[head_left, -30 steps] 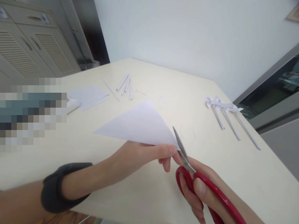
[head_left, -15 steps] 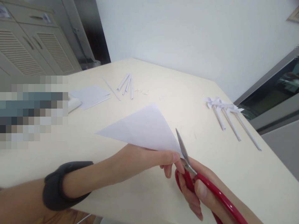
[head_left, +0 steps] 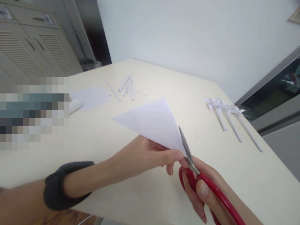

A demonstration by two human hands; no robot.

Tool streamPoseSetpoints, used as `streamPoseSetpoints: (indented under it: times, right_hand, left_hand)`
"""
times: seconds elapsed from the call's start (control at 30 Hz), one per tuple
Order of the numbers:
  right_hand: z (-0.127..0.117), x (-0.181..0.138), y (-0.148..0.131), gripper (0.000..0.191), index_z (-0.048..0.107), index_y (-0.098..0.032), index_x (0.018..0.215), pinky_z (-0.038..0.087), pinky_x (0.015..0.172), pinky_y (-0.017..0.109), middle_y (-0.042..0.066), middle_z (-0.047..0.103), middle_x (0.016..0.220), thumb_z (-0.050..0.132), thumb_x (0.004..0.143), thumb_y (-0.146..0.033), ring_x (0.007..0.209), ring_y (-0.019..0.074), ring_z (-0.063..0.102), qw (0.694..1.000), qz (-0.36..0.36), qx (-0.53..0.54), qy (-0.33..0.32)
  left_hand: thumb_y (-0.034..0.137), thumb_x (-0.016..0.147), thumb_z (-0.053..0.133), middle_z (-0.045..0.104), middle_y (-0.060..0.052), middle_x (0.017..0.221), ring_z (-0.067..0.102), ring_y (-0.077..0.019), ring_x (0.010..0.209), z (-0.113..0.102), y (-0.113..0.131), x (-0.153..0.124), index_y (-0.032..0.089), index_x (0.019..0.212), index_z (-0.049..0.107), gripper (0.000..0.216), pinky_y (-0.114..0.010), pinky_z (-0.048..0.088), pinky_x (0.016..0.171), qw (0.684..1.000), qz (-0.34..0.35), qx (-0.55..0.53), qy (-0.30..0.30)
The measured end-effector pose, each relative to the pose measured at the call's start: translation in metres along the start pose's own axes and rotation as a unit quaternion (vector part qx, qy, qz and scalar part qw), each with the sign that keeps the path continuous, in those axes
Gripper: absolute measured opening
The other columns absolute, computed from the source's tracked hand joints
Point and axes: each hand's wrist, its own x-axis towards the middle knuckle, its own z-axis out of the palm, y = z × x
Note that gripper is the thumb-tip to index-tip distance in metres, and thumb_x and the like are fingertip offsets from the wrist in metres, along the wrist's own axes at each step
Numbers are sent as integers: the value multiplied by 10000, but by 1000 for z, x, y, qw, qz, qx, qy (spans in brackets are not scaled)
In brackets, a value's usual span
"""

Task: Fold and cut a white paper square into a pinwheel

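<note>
My left hand (head_left: 150, 154) pinches the near corner of a white paper folded into a triangle (head_left: 152, 122) and holds it above the cream table (head_left: 234, 175). A dark band sits on that wrist. My right hand (head_left: 201, 193) grips red-handled scissors (head_left: 201, 181); the metal blades lie along the paper's right edge by the pinched corner, nearly closed.
Three finished paper pinwheels on rolled sticks (head_left: 226, 114) lie at the right. Several rolled paper sticks (head_left: 127, 84) and a small stack of white sheets (head_left: 90, 97) lie at the far left. A blurred patch covers the left side. Louvred cabinets (head_left: 28, 47) stand behind.
My left hand has turned the triangle so its far tip swings right and stands steeper. The scissors stay at the near corner, shifted slightly right.
</note>
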Motion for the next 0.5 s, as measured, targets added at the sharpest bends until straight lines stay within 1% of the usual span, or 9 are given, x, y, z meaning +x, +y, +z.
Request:
streamPoseSetpoints:
  times: [0.07,0.1,0.2,0.27,0.37,0.5]
  right_hand:
    - [-1,2,1,385,374,-223,821,272,435,217,-67,340,587,404,855,-605,433,62,292,1000,-9,8,7]
    - [-1,2,2,381,369,-221,815,272,439,216,-67,342,597,400,861,-598,435,59,296,1000,-8,6,13]
    - [0,2,3,362,355,-216,801,276,460,220,-65,342,602,395,880,-567,460,63,309,1000,-9,-17,24]
    - [1,2,1,355,352,-213,796,297,489,231,-62,341,601,387,888,-555,479,72,317,999,-6,-32,26]
    - [1,0,-6,350,362,-210,786,346,539,251,-54,346,604,400,886,-543,506,89,354,999,3,-44,10]
    - [-2,-3,-9,327,396,-206,788,396,582,263,-34,382,629,393,900,-514,533,102,379,999,14,-40,-2]
  left_hand:
    - [244,800,603,682,-6,774,602,-103,603,-1,-2,0,165,810,679,111,-214,492,598,1000,16,-16,-6]
    - [263,807,598,682,-14,767,602,-107,601,-2,-3,0,159,813,677,131,-219,492,597,1000,27,-11,-7]
    - [318,837,564,651,-2,648,616,-124,636,-4,-10,0,158,733,669,217,-218,493,626,997,69,13,14]
    - [308,841,562,628,18,594,632,-125,672,-5,-14,0,165,642,643,258,-199,494,655,995,85,20,39]
    - [265,843,564,623,33,574,646,-109,693,-5,-18,-2,162,570,614,296,-166,490,688,995,76,35,57]
    - [271,838,570,611,42,550,642,-100,668,-4,-19,-3,165,556,603,303,-156,489,689,995,65,43,66]
